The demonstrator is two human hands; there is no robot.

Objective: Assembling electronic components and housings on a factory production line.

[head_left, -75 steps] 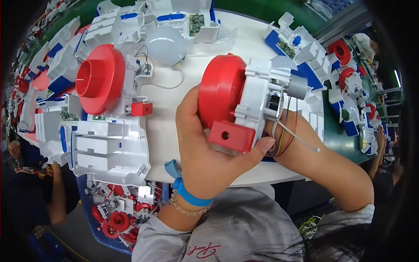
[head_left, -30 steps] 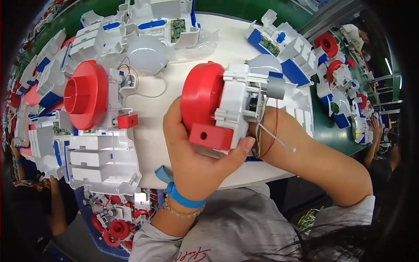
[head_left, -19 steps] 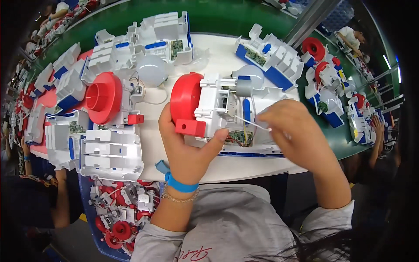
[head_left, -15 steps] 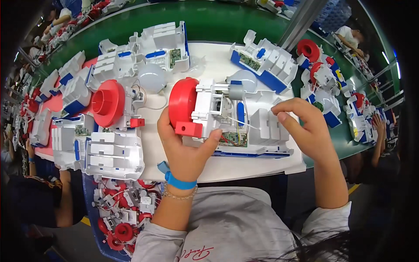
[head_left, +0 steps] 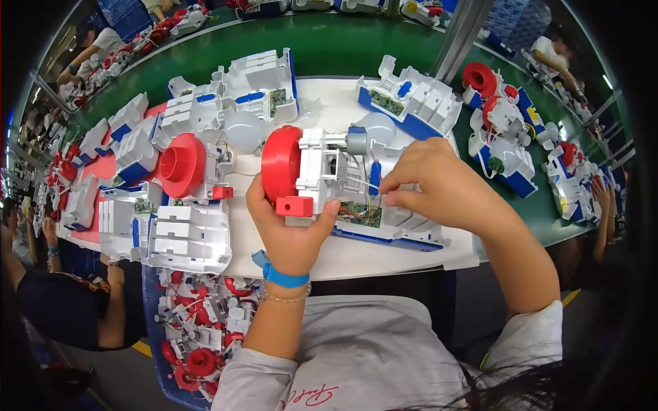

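My left hand [head_left: 291,233] is wrapped round a motor assembly with a red wheel [head_left: 279,163], a white plastic gearbox [head_left: 312,164], a small red block [head_left: 295,205] and a silver motor [head_left: 356,141]. The assembly is held over an open white and blue housing half [head_left: 404,236]. Inside the housing, a green circuit board [head_left: 362,215] with thin wires shows below the assembly. My right hand [head_left: 432,181] has thumb and forefinger pinched together at the end of a thin white wire [head_left: 360,183], beside a blue strip [head_left: 375,177]. The fingertips partly hide the wire's end.
Several open housings [head_left: 192,240] stand at the left, with another red-wheeled assembly [head_left: 184,166] among them. One more housing [head_left: 411,103] lies at the back right. A blue bin [head_left: 154,329] of red and white parts sits below the table. Co-workers sit at both sides.
My right hand has moved left and down from above the housing's right side to the wire, and its fingers have closed. The left hand still holds the assembly.
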